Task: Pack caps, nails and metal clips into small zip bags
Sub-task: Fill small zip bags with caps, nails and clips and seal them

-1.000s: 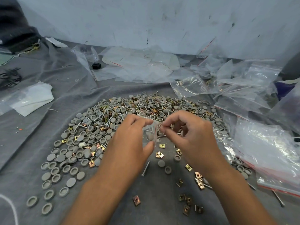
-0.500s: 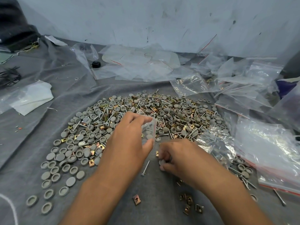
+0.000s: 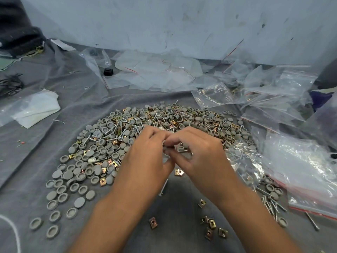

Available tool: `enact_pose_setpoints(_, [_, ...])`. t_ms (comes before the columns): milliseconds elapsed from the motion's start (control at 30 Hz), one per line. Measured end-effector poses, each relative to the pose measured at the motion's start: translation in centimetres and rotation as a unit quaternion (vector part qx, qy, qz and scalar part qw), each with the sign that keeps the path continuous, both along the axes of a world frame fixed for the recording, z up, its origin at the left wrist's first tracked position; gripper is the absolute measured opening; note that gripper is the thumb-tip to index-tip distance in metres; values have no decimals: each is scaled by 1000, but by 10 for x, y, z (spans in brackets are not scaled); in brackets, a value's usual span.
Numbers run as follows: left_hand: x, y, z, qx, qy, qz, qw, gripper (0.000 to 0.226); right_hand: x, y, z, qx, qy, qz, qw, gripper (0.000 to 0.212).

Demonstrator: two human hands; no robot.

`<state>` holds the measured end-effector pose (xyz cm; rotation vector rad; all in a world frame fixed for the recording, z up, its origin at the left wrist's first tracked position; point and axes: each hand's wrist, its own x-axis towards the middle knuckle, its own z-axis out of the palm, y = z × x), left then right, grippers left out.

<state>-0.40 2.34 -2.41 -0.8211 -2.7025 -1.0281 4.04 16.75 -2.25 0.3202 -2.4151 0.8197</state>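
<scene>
Right hand (image 3: 198, 154) is coming back up to the small zip bag (image 3: 166, 143) my left hand (image 3: 147, 152) is pinching, both grips curled; big pile (image 3: 164, 121) still unpacked mid-bench.

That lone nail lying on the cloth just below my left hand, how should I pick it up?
Pinch the nail across the middle of its shank, coming straight down from above. It lies flat on the grey cloth, head toward you and tip under the left hand, with bare cloth either side, so fingertips probably fit along both flanks.
</scene>
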Motion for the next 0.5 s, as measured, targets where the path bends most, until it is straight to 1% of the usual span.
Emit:
enact_pose_setpoints(133, [-2, -1, -1, 4, 4, 3, 1000, 38, 2, 5, -1, 4, -10, -6, 1000, 19])
enact_pose_setpoints(233, [-3, -3, -2, 7, 3, 8, 1000, 46, 3, 11, 3, -31, 15, -21, 999, 15])
enact_pose_setpoints(267, [-5, -4, -2, 8, 2, 14, 1000, 49, 3, 15, 5, -45, 9, -38, 998, 16])
enact_pose_setpoints(300, [-6, -6, -3, 9, 4, 19, 1000, 51, 3, 19, 4, -52, -24, -59, 997, 20])
enact_pose_setpoints(333, [-8, -8, -3, 9, 6, 24, 1000, 52, 3, 22, 2, -47, -92, -75, 992, 22])
enact_pose_setpoints(367, [-9, -9, -4, 11, 7, 26, 1000, 53, 3, 24, -2, -21, -179, -84, 980, 22])
enact_pose_setpoints(400, [-9, -9, -4, 16, 4, 26, 1000, 53, 3, 25, -9, 25, -254, -86, 963, 19])
enact_pose_setpoints(467, [-8, -8, -5, 21, -6, 18, 1000, 54, 4, 23, -20, 108, -339, -74, 932, 25])
enact_pose_setpoints(500, [-7, -7, -5, 18, -8, 14, 1000, 55, 3, 21, -24, 118, -357, -64, 924, 29])
